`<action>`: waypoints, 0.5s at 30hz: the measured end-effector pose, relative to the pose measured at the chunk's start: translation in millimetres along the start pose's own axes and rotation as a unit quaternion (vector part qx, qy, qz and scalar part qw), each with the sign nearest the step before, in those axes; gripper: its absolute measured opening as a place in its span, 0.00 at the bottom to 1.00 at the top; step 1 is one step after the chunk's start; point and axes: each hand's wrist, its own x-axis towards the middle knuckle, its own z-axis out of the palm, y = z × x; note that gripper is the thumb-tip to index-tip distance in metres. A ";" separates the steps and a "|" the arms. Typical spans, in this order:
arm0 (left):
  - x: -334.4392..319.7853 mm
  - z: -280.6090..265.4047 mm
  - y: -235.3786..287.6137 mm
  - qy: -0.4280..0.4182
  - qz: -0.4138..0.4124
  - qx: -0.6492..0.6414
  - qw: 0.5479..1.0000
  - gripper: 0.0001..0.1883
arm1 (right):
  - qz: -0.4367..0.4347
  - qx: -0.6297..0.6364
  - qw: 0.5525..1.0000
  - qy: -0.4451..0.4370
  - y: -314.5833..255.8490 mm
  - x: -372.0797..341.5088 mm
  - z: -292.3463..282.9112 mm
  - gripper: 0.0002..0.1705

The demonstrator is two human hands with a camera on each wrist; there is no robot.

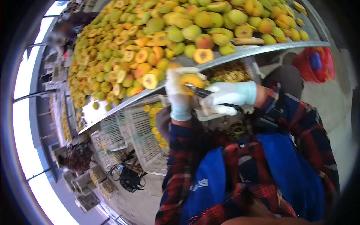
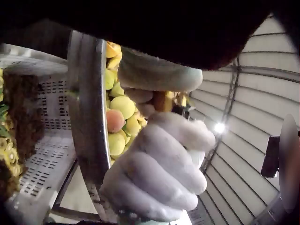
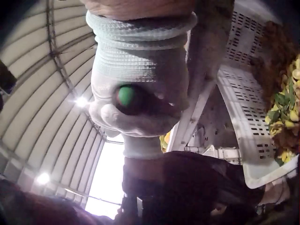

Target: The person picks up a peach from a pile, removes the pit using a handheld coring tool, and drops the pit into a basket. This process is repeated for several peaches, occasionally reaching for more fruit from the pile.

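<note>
My gloved left hand (image 1: 177, 90) grips a yellow-orange fruit (image 1: 192, 80) near the metal table's edge. Curled round a dark-handled tool (image 1: 202, 92) is my gloved right hand (image 1: 231, 94), and the tool's metal end meets the fruit. In the left wrist view, the left hand (image 2: 159, 75) is above the right fist (image 2: 154, 168), with part of the fruit (image 2: 164, 101) between them. The right wrist view has the right hand (image 3: 138, 89) round the handle, whose green butt (image 3: 126, 96) shows; the tool's tip is hidden there.
Whole and halved fruits (image 1: 150, 45) cover much of the metal table (image 1: 262, 48). Below its edge are a crate of peelings or scraps (image 1: 228, 73) and a white crate (image 1: 142, 131) with yellow pieces. A red bucket (image 1: 318, 69) stands right; another person (image 1: 65, 30) is far left.
</note>
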 end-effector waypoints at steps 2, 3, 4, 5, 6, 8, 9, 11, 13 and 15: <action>2.4 1.5 -6.9 0.041 -0.014 -0.078 0.996 0.29 | 0.007 -0.102 0.993 0.053 -2.8 5.8 1.9 0.21; 2.7 0.5 -11.6 0.060 -0.003 -0.091 0.994 0.30 | 0.014 -0.154 0.985 0.075 -5.3 7.3 5.3 0.22; 0.9 0.7 -14.3 0.060 -0.005 -0.092 0.994 0.30 | 0.015 -0.152 0.985 0.076 -2.1 6.8 3.8 0.22; -0.7 1.0 -15.2 0.098 0.015 -0.030 0.995 0.29 | 0.015 -0.128 0.990 0.061 3.3 8.2 1.4 0.22; 0.1 2.3 -14.8 0.133 0.038 0.031 0.990 0.29 | 0.013 -0.107 0.993 0.046 6.5 9.6 -2.1 0.23; -1.3 9.3 -13.9 0.159 0.141 0.210 0.954 0.28 | -0.003 -0.065 0.998 0.013 13.1 8.7 -9.0 0.24; -1.7 11.9 -13.2 0.180 0.238 0.378 0.876 0.27 | -0.016 -0.023 0.999 -0.022 13.1 7.5 -9.2 0.24; 1.2 10.2 -14.9 0.166 0.281 0.363 0.873 0.27 | -0.009 -0.076 0.997 0.012 10.0 5.1 -4.7 0.24; -0.5 8.0 -16.1 0.153 0.320 0.348 0.868 0.26 | 0.000 -0.126 0.991 0.044 11.8 3.5 -2.0 0.24; -2.8 8.1 -15.4 0.130 0.263 0.293 0.910 0.28 | -0.014 -0.081 0.997 0.012 16.8 1.7 -4.7 0.23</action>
